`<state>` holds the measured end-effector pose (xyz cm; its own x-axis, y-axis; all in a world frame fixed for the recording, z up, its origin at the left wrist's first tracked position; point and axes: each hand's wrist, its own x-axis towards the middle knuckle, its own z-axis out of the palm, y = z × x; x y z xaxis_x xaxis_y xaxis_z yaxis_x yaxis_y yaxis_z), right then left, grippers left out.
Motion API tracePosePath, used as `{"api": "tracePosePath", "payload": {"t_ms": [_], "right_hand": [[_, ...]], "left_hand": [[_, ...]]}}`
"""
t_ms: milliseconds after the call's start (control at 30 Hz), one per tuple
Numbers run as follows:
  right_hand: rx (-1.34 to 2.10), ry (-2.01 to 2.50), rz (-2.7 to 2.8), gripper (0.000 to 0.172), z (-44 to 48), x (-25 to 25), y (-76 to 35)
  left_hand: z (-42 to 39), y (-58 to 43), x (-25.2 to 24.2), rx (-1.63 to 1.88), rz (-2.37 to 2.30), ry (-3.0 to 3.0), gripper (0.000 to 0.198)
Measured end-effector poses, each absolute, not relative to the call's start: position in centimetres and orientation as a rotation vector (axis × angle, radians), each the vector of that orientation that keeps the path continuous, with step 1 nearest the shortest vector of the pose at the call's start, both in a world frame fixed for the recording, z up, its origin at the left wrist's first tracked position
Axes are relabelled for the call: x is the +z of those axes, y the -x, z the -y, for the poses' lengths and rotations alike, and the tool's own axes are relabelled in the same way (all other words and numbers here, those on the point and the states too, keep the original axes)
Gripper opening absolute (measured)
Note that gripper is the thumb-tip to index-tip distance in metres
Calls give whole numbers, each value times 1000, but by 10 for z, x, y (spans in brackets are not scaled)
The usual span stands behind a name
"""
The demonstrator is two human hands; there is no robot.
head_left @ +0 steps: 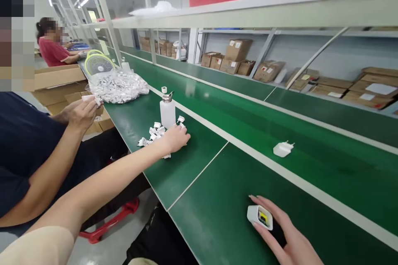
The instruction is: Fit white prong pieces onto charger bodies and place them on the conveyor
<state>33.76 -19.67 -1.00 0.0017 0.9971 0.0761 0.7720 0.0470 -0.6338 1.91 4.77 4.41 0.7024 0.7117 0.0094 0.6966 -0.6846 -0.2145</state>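
White charger housing (pixel 260 217) shows a yellow interior.

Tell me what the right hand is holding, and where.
The right hand holds a white plastic charger housing by its sides, open end showing yellow.

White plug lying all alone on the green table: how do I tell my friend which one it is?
Find the long green table with a pale stripe along it. Past the stripe, on the far side, lies a white plug. Unlike the heap of small white pieces by the bottle, it sits alone, its two prongs pointing right.
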Motion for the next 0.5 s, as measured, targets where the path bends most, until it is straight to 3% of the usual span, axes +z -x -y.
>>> {"api": "tracePosePath", "payload": {"t_ms": [300, 367, 433, 500], "right_hand": [[435, 1676, 1840, 57, 211, -1, -319], [375, 1573, 1773, 55, 216, -2, -322], [331, 1496, 1680, 51, 222, -6, -330], [304, 1483, 1585, 48, 226, -15, -344]], "left_hand": [[11, -49, 39, -229, 1089, 2873, 29], [36, -77, 46, -427, 1032, 2986, 37], [61, -110, 50, -920, 860, 3244, 45], [76, -143, 49, -1174, 604, 3331, 48]]}}
